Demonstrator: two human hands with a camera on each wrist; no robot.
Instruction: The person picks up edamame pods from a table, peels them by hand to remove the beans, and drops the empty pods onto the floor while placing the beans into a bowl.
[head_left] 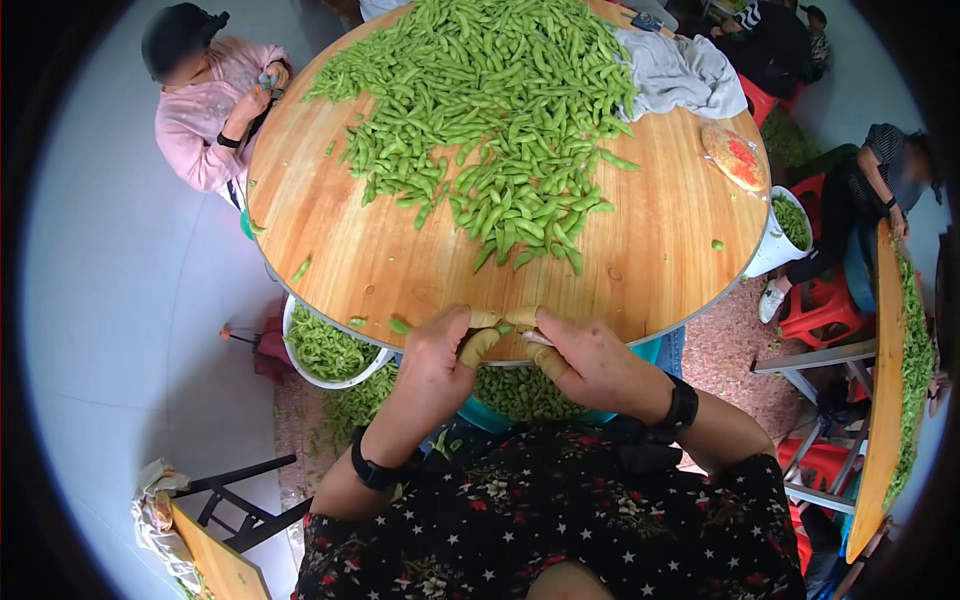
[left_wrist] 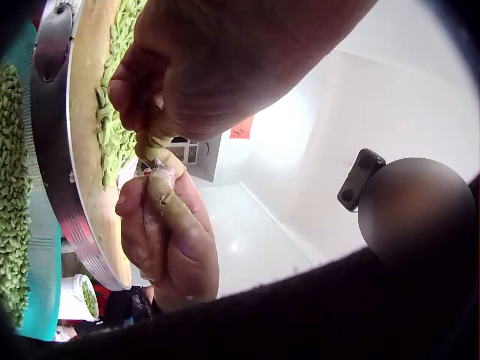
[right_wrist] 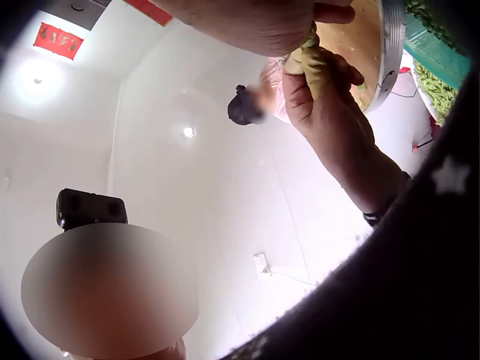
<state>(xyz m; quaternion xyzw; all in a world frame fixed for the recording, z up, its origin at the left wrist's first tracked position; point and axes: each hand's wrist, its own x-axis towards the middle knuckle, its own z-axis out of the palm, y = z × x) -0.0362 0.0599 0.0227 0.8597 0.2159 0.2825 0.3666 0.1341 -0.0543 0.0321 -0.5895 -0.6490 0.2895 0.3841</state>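
My left hand (head_left: 437,360) and right hand (head_left: 590,362) meet at the near edge of the round wooden table (head_left: 420,270). Yellowish wraps cover the thumbs and forefingers. Between the fingertips a green pod (head_left: 504,327) shows, pinched by the left hand; the left wrist view has the pod (left_wrist: 153,153) between both hands. The right hand (left_wrist: 180,240) has its fingers curled round a small pale thing, too hidden to name. A large heap of green pods (head_left: 490,90) covers the table's far part. Under the hands, a teal basin (head_left: 596,416) holds shelled beans (head_left: 525,392).
A white bucket of pods (head_left: 335,383) stands at the left below the table. On the table lie a grey cloth (head_left: 680,75) and a round packet (head_left: 735,158). A person in pink (head_left: 200,130) sits at the left; another sits at the right near a second bucket (head_left: 790,222).
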